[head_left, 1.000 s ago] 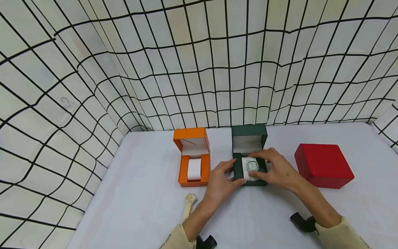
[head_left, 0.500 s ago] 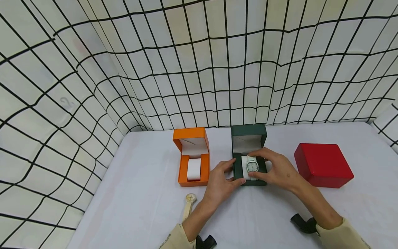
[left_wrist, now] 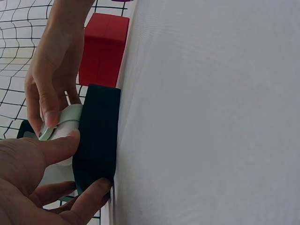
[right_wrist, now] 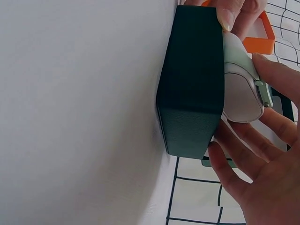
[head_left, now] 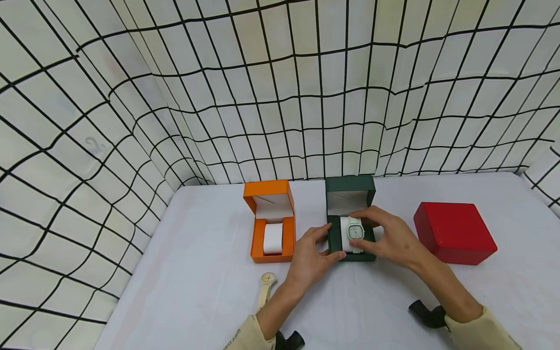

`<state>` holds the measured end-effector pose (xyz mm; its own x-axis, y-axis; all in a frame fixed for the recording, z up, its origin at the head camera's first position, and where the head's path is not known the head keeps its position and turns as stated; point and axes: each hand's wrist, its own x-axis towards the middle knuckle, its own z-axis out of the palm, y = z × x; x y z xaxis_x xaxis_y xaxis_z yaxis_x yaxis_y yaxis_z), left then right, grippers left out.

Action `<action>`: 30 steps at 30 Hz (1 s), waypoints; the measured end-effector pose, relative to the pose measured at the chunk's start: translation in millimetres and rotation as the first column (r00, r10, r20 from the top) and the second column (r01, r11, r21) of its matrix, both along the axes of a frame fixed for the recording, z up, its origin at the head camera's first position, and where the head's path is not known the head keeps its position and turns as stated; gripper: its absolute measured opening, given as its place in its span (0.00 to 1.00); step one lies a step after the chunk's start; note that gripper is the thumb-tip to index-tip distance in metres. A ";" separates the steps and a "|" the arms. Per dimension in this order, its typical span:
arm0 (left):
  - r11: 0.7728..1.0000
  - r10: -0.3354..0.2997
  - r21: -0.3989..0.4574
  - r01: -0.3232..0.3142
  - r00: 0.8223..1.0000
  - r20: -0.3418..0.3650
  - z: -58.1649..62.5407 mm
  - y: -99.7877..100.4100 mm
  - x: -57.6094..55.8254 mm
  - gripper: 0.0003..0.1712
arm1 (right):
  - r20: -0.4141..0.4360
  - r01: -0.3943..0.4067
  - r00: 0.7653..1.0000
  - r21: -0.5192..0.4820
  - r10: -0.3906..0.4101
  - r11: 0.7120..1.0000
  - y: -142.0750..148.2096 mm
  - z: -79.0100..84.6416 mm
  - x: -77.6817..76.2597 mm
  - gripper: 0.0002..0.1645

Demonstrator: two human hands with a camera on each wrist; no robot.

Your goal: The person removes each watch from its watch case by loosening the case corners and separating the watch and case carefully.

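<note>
A pale mint watch (head_left: 356, 232) with a square face sits wrapped round a white cushion (right_wrist: 241, 98) in the open dark green watch box (head_left: 350, 183). My right hand (head_left: 391, 238) pinches the watch from the right, thumb at the near strap and fingers at the far end. In the right wrist view, the cushion stands partly above the box's rim. My left hand (head_left: 307, 260) grips the box's left front corner, its thumb at the front rim beside the cushion and its fingers along the left side.
Left of the green box stands an open orange watch box (head_left: 258, 240) with a bare white cushion (head_left: 273, 238). A cream-strapped watch (head_left: 269, 278) lies near my left forearm. A red box (head_left: 455, 228) stands to the right. Black wire grid (head_left: 321, 95) rises behind the white-covered table (head_left: 197, 243).
</note>
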<state>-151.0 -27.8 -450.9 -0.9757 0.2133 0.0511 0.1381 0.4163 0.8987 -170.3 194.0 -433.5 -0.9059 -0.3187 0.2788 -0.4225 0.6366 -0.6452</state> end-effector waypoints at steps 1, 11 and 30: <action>1.000 0.000 -0.003 0.000 1.000 0.001 0.2 0.1 0.0 0.40 | 0.003 -0.001 1.000 -0.005 0.001 1.000 0.2 0.2 0.0 0.35; 1.000 -0.006 -0.019 0.006 1.000 -0.008 0.8 0.0 0.1 0.40 | 0.015 0.007 1.000 -0.038 -0.006 0.999 1.3 2.1 0.7 0.34; 0.998 -0.001 -0.061 0.001 1.000 0.013 3.6 0.5 0.6 0.40 | 0.027 0.040 0.999 -0.104 -0.037 0.994 3.1 -0.2 3.5 0.36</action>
